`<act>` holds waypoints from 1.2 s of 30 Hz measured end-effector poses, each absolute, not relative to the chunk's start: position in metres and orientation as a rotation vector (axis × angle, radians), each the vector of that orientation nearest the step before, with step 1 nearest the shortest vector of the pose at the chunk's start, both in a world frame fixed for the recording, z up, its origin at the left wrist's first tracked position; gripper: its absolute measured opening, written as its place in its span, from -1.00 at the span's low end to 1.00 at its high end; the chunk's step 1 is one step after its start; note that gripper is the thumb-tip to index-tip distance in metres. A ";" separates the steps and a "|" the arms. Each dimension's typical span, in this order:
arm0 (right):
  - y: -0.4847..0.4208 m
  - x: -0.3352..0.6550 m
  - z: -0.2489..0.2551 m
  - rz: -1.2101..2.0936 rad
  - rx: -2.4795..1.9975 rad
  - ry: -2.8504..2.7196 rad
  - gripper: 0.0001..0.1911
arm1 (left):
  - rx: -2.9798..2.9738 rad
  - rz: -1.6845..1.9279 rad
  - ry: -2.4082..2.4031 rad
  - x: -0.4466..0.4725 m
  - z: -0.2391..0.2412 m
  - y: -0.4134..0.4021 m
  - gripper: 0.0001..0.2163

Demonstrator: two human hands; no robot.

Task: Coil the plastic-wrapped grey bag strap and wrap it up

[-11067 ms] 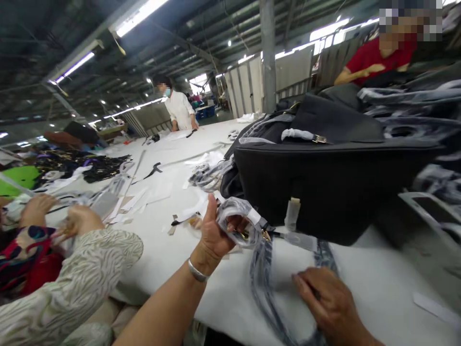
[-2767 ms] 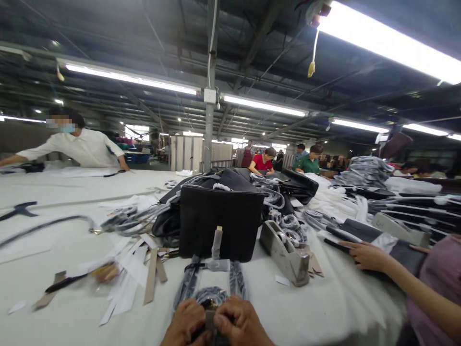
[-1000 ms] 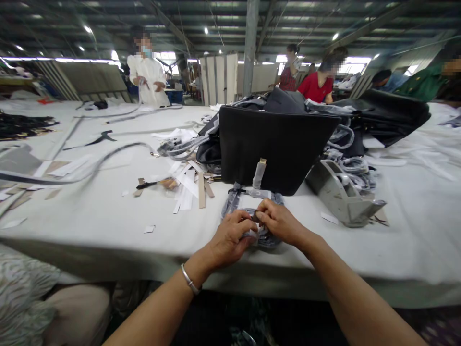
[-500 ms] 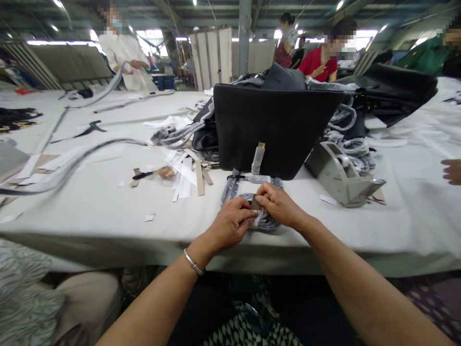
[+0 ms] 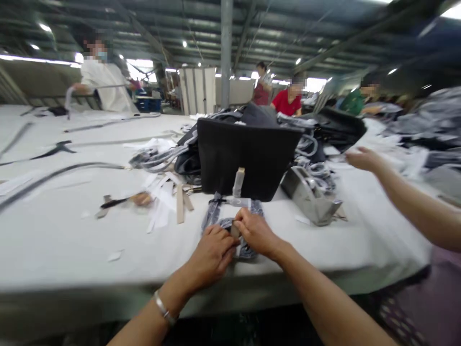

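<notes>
Both hands (image 5: 234, 240) pinching wrapped strap (image 5: 230, 225), before black bag (image 5: 248, 156), on table (image 5: 72, 240)

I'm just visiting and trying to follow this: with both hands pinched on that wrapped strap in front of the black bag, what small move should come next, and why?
Probably press the small tan piece down onto the wrapped strap. Both the left hand and the right hand pinch it there at the table's near edge, in front of the black bag, and it looks not yet flat. The blur leaves this uncertain.

co-worker's hand (image 5: 363, 159): now reaching in well right of the grip, past the tape dispenser (image 5: 309, 195) | left hand (image 5: 212, 252) and right hand (image 5: 256, 233): unchanged pinch, view blurred and swung since half a second ago
</notes>
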State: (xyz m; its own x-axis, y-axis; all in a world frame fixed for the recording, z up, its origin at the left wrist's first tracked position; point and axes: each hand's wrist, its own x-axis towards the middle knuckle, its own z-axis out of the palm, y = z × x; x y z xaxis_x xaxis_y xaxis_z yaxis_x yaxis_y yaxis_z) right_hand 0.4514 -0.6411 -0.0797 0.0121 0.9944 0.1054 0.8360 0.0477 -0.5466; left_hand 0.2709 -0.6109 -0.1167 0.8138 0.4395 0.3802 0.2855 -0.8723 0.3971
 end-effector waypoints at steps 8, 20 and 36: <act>-0.642 0.453 -0.068 0.612 -1.813 -2.013 -0.89 | 2.748 0.828 0.509 0.275 -0.138 -0.601 -0.80; -0.656 0.436 -0.083 0.263 -2.057 -1.923 -0.79 | 2.771 0.831 0.633 0.274 -0.135 -0.601 -0.79; -0.658 0.448 -0.094 0.463 -1.788 -1.921 -0.84 | 2.496 0.833 1.000 0.277 -0.123 -0.609 -0.84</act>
